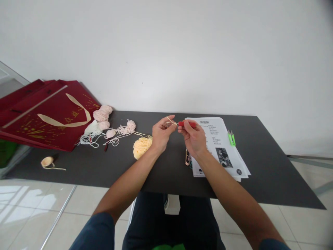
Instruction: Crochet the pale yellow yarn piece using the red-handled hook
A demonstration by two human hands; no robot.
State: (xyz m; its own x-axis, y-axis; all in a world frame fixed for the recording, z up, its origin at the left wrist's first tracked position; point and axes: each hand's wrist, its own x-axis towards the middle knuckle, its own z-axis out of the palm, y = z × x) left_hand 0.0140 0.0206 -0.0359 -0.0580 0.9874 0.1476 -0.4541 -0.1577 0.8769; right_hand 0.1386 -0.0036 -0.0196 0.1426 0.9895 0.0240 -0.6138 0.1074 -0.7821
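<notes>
My right hand [194, 138] is closed around the red handle of a crochet hook [186, 124], which points left. Facing it, my left hand [162, 134] pinches cream yarn [170, 121], with a strand stretched over its fingers. The hook's tip meets the yarn between the two hands; fine loops there are too small to make out. A ball of yellow yarn [142, 147] lies on the table just left of my left wrist. Under my right hand and forearm is a stack of printed sheets [214, 139], partly covered by them.
Green thread snips [231, 138] lie on the sheets' right edge. Pink and white yarn [102, 114] sits in a tangle to the left, beside dark red gift bags [52, 114]. A small cream crocheted piece [47, 161] rests on the dark table [270, 163] at the far left.
</notes>
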